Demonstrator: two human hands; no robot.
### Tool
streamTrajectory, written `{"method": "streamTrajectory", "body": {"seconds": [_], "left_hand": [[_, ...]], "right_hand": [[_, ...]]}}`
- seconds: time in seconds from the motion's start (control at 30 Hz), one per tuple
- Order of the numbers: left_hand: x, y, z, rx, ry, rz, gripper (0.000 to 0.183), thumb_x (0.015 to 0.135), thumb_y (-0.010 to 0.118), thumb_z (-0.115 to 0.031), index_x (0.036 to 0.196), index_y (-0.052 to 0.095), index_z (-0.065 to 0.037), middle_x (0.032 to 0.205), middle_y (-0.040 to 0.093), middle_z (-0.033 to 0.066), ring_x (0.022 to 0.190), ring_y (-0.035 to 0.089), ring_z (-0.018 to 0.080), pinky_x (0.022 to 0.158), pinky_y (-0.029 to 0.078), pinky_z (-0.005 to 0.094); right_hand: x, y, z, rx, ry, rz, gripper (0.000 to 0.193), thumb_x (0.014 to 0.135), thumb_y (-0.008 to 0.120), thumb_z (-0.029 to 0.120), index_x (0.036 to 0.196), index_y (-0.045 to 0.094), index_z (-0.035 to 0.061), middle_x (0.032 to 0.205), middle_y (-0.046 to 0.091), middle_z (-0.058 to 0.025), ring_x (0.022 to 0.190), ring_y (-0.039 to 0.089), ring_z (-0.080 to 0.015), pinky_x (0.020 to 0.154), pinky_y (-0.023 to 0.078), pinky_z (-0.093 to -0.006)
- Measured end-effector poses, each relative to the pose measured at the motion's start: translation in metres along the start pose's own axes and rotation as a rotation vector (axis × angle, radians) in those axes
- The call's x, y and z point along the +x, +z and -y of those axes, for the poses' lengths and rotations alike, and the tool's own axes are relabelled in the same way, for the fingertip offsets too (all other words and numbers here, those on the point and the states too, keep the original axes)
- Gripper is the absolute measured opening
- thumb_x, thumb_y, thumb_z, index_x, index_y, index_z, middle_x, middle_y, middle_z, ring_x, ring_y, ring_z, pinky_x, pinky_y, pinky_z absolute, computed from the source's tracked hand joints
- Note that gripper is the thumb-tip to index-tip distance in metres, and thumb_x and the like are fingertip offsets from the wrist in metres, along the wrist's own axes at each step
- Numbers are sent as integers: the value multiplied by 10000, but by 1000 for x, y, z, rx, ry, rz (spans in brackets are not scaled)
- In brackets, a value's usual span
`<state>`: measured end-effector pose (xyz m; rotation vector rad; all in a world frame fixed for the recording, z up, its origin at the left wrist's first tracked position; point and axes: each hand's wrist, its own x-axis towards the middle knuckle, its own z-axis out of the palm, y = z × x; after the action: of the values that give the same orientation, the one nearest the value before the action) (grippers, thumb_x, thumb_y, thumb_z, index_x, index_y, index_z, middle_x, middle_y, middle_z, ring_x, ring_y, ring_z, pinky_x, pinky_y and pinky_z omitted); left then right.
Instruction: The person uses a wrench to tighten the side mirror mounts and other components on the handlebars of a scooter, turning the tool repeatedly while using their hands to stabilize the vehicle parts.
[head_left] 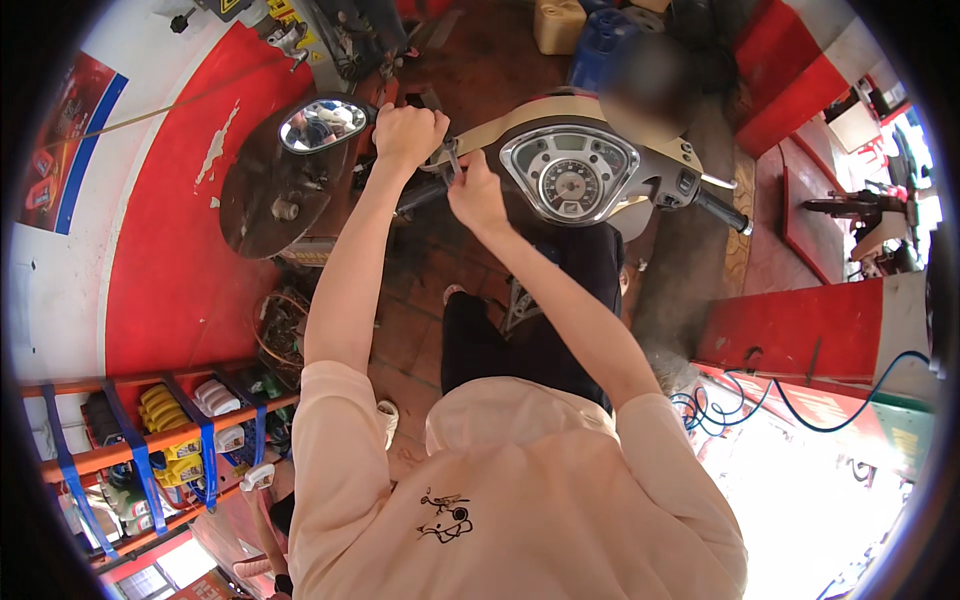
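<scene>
Both bare forearms rise from the lower middle of the frame and converge toward the upper centre. The left hand [408, 132] is balled into a tight fist, knuckles up, wrist straight. Just right and slightly lower, the right hand [477, 195] has its fingers pinched together, wrist bent a little inward. The two hands sit close, not quite touching.

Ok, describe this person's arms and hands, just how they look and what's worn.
Both forearms are bare. The left hand and right hand wear no gloves; no rings or watch are visible. Short, loose, pale peach sleeves cover the upper arms, part of a shirt with a small dark line drawing on the front.
</scene>
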<state>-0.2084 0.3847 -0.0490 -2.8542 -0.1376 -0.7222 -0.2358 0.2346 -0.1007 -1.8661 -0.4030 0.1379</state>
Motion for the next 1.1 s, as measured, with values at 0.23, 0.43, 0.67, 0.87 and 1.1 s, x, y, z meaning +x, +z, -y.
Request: {"method": "streamTrajectory", "body": {"seconds": [0.23, 0.43, 0.67, 0.87, 1.1], "left_hand": [[5, 0, -1, -21, 26, -11, 437, 855, 495, -289, 525, 662, -57, 521, 611, 141, 492, 605, 297, 686, 457, 422], [-2, 4, 0, 2, 14, -74, 428, 854, 504, -271, 515, 655, -59, 514, 606, 137, 483, 604, 298, 723, 481, 423], [-7, -2, -3, -32, 15, -7, 443, 863, 496, -273, 503, 640, -58, 528, 614, 144, 483, 603, 303, 680, 467, 431], [-34, 0, -3, -12, 14, -138, 438, 855, 528, -266, 482, 626, -59, 525, 612, 148, 470, 599, 298, 650, 476, 408], [-61, -1, -13, -27, -99, -99, 433, 857, 533, -250, 479, 628, -59, 499, 599, 141, 432, 578, 282, 599, 477, 389]], "right_hand": [[-2, 30, -4, 257, 34, -204, 210, 867, 528, 10, 1060, 445, 16, 772, 621, -266, 733, 634, -461, 675, 494, -496], [-6, 12, -4, -103, -163, -126, 195, 870, 520, 0, 1056, 459, 5, 806, 630, -280, 752, 620, -485, 664, 490, -545], [-8, 5, 3, -100, -161, -51, 169, 861, 523, -6, 1018, 459, -7, 809, 622, -308, 781, 609, -511, 675, 483, -588], [-19, 0, -4, -129, -208, 22, 184, 853, 537, -10, 1018, 456, -1, 778, 622, -298, 761, 602, -516, 658, 479, -587], [-47, -10, -14, -122, -210, -13, 236, 868, 577, 62, 1090, 495, 78, 729, 638, -243, 715, 626, -464, 633, 491, -561]]}}
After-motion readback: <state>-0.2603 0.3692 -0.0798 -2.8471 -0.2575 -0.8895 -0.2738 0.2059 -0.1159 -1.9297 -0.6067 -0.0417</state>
